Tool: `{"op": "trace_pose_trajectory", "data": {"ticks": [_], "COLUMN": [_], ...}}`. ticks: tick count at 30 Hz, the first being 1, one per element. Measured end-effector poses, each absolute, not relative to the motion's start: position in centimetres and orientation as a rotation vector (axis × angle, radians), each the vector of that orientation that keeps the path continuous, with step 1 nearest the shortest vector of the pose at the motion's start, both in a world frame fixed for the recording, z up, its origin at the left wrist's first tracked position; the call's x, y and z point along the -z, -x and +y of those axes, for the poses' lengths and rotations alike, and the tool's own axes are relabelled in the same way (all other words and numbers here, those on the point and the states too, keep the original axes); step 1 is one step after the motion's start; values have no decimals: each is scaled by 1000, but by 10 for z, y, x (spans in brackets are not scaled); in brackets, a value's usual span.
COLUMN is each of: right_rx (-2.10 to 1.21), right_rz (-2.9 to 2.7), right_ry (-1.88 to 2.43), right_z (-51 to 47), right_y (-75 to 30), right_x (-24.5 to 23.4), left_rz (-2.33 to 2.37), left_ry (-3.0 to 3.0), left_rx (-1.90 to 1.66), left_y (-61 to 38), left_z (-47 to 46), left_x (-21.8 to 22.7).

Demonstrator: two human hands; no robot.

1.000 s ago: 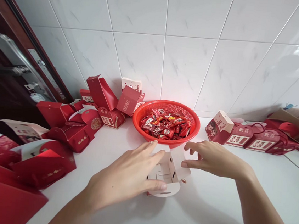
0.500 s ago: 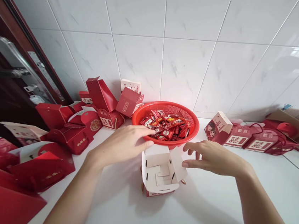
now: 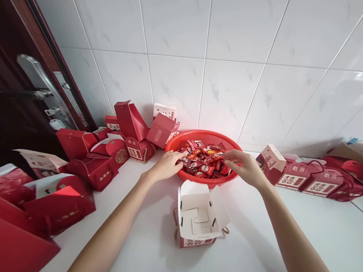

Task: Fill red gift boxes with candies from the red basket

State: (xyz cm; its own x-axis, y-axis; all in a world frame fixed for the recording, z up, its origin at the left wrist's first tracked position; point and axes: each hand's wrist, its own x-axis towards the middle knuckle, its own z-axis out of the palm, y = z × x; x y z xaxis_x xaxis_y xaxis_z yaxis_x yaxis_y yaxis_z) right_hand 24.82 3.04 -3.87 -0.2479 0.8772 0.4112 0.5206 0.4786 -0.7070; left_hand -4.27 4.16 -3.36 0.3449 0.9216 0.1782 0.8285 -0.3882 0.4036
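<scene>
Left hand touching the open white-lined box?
Apart. The head view shows bare white counter between the left hand, at the red basket, and the open box nearer the camera.

Between the left hand [image 3: 167, 166] and the right hand [image 3: 243, 165], shiny film packets [image 3: 206, 170] fill a smooth plastic basket [image 3: 209, 182]; nearer than both, the box [image 3: 201, 218] is matt white card inside, its cord [image 3: 226, 230] rough; beyond them, wall tiles [image 3: 231, 98] look glossy.

It looks like a home: on the left, a dark door [image 3: 3, 43] with a metal handle [image 3: 42, 73] and hanging keys [image 3: 53, 113]; white tabletop [image 3: 235, 271]; glossy tiled wall [image 3: 238, 25] at the far side.
</scene>
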Motion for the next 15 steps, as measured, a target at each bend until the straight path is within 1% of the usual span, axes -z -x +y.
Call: {"op": "trace_pose_trajectory", "data": {"ticks": [4, 10, 15], "right_rx": [-478, -522, -519], "right_rz": [-2063, -2294, -2266], "right_ry": [1315, 1287, 1301], "right_z": [56, 78, 80], "right_y": [-223, -196, -195], "right_x": [42, 47, 54], "left_rz": [1603, 1604, 1536], "left_ry": [-2290, -2262, -2264], "left_rx": [-512, -486, -556], "left_y": [39, 39, 42], "left_z": [41, 43, 43], "left_x": [32, 31, 33]}}
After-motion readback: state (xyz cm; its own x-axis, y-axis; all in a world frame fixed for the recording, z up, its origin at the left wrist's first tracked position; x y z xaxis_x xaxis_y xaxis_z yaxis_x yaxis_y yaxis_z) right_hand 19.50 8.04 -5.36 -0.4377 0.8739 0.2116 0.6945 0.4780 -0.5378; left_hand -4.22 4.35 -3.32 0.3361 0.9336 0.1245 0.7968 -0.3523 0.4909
